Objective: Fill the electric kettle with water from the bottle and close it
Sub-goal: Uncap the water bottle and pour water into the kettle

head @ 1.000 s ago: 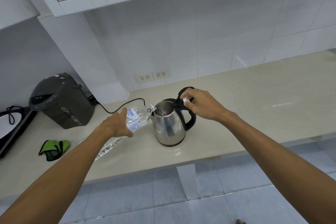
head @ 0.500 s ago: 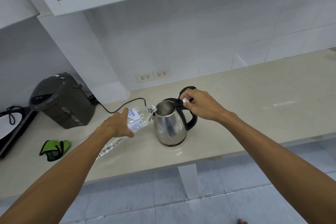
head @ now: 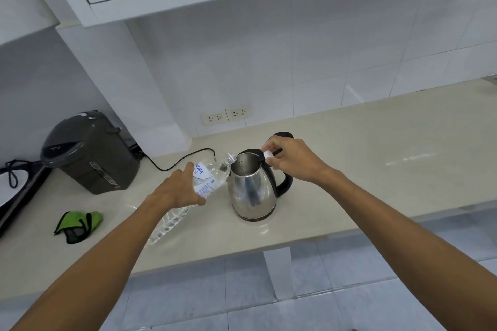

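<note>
A steel electric kettle (head: 252, 191) with a black handle stands on the beige counter (head: 376, 158), its lid tipped open behind its mouth. My left hand (head: 178, 188) grips a clear plastic water bottle (head: 208, 179), tilted so its open neck rests over the kettle's rim; a thin stream of water shows inside the kettle. My right hand (head: 289, 160) is at the top of the kettle's handle and pinches the small white bottle cap (head: 267, 154) between its fingertips.
A dark grey hot-water dispenser (head: 88, 153) sits at the left, its black cord (head: 177, 164) running along the counter behind the bottle. A green and black cloth item (head: 78, 226) lies near the counter's front edge. Two wall sockets (head: 227, 115) are behind the kettle.
The bottle has tilted a little further, with its neck now over the kettle's rim. My right hand has stayed at the handle with the cap.
</note>
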